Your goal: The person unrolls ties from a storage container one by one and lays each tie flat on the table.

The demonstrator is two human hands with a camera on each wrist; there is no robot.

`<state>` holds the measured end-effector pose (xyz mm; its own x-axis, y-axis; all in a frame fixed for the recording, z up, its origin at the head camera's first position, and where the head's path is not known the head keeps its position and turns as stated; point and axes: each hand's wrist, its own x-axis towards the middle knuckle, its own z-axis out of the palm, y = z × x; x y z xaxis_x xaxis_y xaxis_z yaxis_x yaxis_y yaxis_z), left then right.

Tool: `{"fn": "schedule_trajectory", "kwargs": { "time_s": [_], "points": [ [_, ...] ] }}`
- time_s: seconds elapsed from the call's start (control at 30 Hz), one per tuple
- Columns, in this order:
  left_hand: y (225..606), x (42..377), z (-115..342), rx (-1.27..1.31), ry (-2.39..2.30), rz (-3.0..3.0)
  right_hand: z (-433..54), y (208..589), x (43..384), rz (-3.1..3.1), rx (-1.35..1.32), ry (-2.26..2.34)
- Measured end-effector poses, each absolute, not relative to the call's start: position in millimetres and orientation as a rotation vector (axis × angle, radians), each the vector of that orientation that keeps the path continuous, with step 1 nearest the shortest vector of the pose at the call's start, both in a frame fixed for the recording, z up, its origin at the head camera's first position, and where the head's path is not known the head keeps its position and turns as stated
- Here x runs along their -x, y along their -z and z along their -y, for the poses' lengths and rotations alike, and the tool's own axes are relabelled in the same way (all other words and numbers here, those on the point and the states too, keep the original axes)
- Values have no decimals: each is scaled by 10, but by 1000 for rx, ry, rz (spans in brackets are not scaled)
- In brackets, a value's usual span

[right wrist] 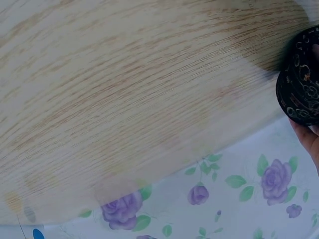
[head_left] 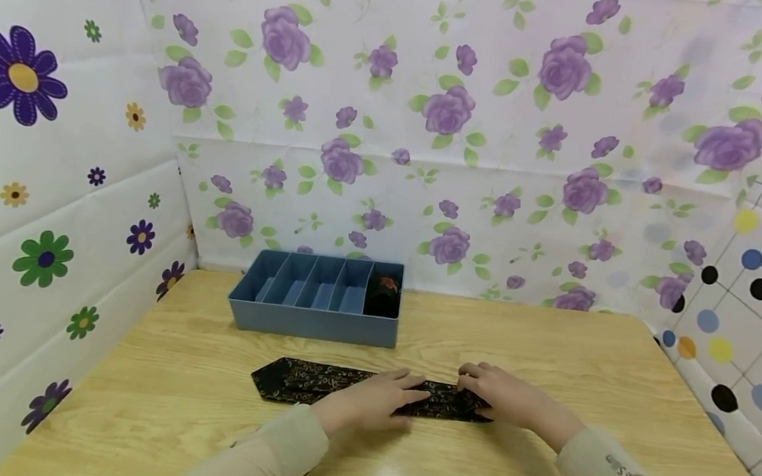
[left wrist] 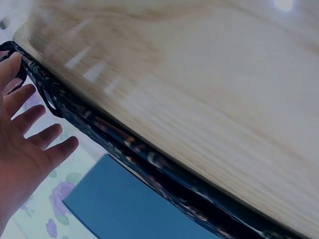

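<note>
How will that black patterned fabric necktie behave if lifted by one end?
The necktie would likely droop: its layers gape softly in the left wrist view. It's probably light, being a thin strip. The end at the right hand may spring open if released, since the right wrist view shows it rounded.

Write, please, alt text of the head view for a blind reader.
A dark patterned necktie lies on a wooden table, a person's left hand spread over it, the right hand gripping one end. Behind, a blue five-compartment box holds a dark item at far right.
</note>
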<state>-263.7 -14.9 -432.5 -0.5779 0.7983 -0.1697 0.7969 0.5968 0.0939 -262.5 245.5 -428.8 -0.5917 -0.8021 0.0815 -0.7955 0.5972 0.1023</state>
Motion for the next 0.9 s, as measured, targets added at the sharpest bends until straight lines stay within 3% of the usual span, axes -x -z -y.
{"fn": "schedule_trajectory", "kwargs": {
  "time_s": [0.9],
  "points": [
    [4325,2617,48,-1285,80,-2586,-2533,4337,2606,2713,-1328,124]
  ]
}}
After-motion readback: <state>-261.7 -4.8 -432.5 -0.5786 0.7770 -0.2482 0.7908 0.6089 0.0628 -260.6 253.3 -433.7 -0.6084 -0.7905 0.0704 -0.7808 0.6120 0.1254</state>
